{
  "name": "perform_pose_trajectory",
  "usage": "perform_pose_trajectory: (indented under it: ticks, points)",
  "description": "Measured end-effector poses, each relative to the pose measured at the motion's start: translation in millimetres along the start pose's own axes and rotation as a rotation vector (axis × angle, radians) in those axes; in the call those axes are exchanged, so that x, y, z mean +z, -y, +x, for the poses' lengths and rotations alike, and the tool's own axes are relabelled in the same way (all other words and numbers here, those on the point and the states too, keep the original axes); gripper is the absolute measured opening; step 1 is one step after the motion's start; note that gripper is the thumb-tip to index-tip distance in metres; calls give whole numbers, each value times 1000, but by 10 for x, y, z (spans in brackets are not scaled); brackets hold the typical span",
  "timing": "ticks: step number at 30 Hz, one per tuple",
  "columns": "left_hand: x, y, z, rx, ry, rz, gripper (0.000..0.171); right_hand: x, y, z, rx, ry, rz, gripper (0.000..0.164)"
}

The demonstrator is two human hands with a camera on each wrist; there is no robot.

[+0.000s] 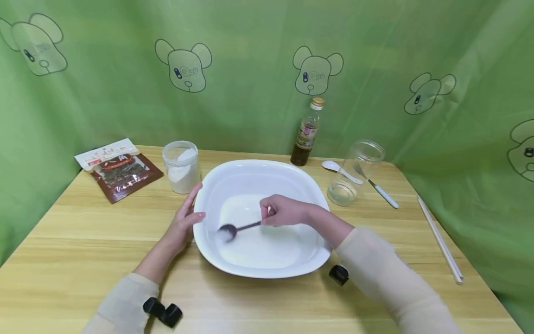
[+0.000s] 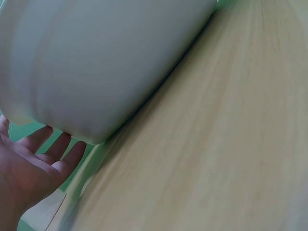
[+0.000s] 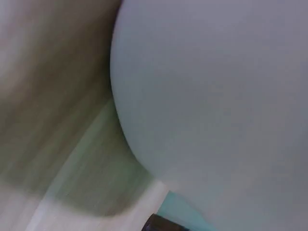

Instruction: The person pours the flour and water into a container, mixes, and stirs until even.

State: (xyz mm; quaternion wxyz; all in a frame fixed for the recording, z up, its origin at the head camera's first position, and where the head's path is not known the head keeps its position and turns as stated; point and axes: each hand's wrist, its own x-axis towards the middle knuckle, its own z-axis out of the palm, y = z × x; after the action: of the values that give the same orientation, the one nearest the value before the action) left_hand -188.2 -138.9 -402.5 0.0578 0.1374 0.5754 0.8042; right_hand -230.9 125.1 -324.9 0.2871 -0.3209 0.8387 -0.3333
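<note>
A white oval basin stands on the wooden table. My left hand holds its left side, thumb over the rim and the other fingers against the outer wall. In the left wrist view those fingertips touch the basin's wall from outside. Inside the basin, my right hand grips the handle of a dark spoon. The spoon's bowl is low in the basin's left part, with something whitish and blurred at it. Only the basin's outer wall fills the right wrist view; the right hand is hidden there.
Behind the basin stand a jar of white powder and a bottle of dark liquid. A seasoning packet lies at left. To the right are a glass jar, a white spoon, a white-handled knife and chopsticks.
</note>
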Motion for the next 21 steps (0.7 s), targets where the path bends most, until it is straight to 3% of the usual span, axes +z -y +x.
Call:
perform_pose_trajectory:
  ticks: [3, 7, 11, 14, 17, 21]
  points:
    - [-2, 5, 6, -5, -6, 3, 72, -1, 50, -187, -22, 99, -53, 12]
    - [-5, -1, 12, -20, -8, 11, 72, -130, 49, -491, -23, 129, -174, 16]
    - [-7, -18, 12, -29, -8, 14, 73, -325, -8, -724, 37, 40, -295, 16]
    - [-11, -29, 9, -27, -12, 15, 73, -445, -68, -770, 98, -67, -377, 14]
    - [-10, -28, 8, -22, -10, 19, 72, -517, -132, -689, 146, -171, -431, 11]
    - [-2, -13, 7, -21, -8, 13, 73, -536, -173, -431, 161, -268, -474, 8]
